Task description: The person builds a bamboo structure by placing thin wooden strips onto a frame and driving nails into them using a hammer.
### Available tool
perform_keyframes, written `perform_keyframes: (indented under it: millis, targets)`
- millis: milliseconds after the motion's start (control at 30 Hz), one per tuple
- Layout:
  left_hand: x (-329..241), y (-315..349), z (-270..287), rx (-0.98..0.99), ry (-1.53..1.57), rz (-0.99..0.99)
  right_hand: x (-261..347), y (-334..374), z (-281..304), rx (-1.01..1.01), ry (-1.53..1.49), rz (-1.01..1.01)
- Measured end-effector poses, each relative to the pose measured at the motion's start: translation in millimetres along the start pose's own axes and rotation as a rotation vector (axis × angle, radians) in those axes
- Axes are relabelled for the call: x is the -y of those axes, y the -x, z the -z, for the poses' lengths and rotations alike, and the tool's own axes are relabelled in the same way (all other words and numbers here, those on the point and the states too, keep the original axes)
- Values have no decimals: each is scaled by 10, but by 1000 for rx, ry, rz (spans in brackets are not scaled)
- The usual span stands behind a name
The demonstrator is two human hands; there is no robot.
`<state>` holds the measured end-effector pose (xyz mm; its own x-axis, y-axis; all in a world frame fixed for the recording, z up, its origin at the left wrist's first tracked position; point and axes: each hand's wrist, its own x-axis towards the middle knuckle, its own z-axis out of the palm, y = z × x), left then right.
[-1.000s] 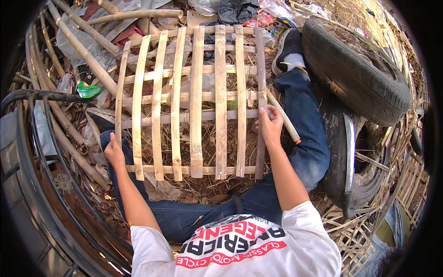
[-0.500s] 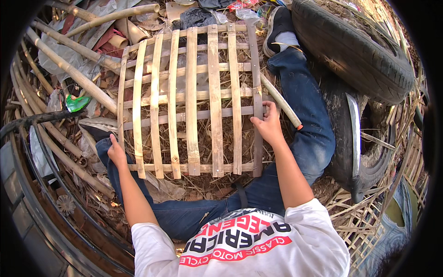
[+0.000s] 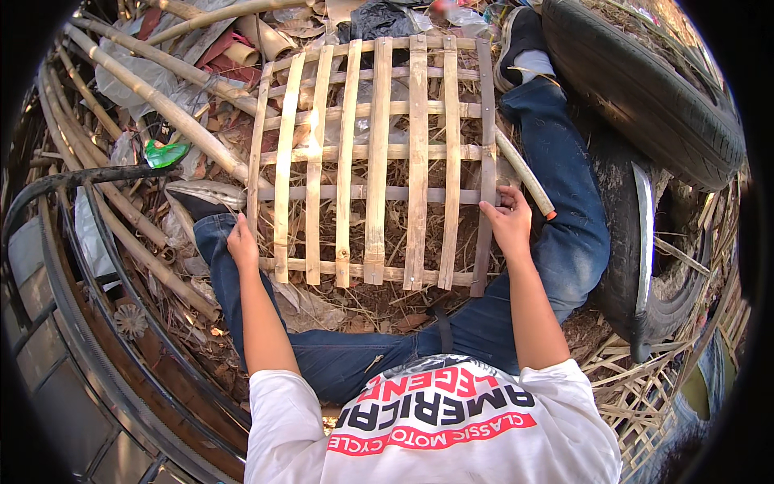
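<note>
Littered ground [image 3: 577, 329], bamboo lattice [image 3: 378, 161], held between left fingers [image 3: 242, 231] and right fingers [image 3: 509, 196]

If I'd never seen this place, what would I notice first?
Probably the pale, slatted bamboo grid in the middle, held at its sides by the left hand and right hand. Next might come the big dark rubber tyre at upper right, then the shiny green plastic-looking scrap at left.

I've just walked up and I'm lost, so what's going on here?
A seated person holds a bamboo lattice panel between their legs. The left hand holds its left edge, and the right hand holds the greyish slat along its right edge. A pale rod with an orange tip is beside that edge, with a tyre farther right.
</note>
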<state>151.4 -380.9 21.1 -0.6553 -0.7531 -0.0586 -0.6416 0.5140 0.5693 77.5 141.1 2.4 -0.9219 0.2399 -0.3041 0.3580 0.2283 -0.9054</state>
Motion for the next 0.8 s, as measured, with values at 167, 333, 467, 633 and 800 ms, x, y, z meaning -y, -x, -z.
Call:
perform_keyframes:
  millis: [167,333,467,633,800]
  targets:
    - [-5,30,43,118,141,91,108,55,-29,-8,-188,-57]
    - [113,4,-22,17,-31,-34,213,98,-88,-47,-148,-13]
    - [97,3,54,177,224,144,124,101,-39,-27,-97,-7]
    - [64,-38,75,302,348,309,212,117,-75,-74,-16,11]
    - [129,-66,15,206,339,328,344,142,-167,-96,60,43]
